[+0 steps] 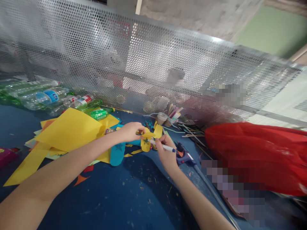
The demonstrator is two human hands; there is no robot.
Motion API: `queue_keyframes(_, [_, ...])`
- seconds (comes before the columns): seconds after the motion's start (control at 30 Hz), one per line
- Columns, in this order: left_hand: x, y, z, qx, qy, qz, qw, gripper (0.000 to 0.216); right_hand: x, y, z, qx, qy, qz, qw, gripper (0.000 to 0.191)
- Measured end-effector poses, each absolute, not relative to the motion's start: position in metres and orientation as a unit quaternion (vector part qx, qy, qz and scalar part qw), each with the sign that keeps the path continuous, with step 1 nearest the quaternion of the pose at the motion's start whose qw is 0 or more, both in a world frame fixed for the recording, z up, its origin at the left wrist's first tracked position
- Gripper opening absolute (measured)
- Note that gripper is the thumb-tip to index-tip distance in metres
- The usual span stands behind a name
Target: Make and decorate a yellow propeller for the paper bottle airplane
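Note:
My left hand (130, 131) is closed, pinching a small yellow paper cut-out (146, 143) with a dark star on it, held just above the blue table (120, 198). My right hand (165, 153) is closed round a white pen with a blue cap (163, 147), its tip against the yellow cut-out. A teal paper strip (117, 153) lies under my left wrist.
Yellow paper sheets (67, 131) lie at the left, with several plastic bottles (48, 95) behind them along a perforated metal screen (144, 64). A blue glue gun (184, 156) rests right of my hand. A red plastic bag (259, 153) fills the right. Tape rolls and sticks (168, 116) stand by the screen.

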State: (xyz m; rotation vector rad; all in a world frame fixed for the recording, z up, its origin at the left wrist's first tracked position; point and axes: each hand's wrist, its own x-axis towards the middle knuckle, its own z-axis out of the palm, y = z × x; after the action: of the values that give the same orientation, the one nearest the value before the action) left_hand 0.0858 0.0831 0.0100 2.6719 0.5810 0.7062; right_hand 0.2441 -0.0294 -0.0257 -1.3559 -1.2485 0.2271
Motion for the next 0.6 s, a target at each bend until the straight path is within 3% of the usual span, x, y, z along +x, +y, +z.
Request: queue_keyframes(0.6, [0.0858, 0.0848, 0.0085, 0.937, 0.199, 0.245, 0.152, 0.016, 0.2404, -0.0313, -0.0308, -0.565, -0.541, 0.127, 0.61, 0.027])
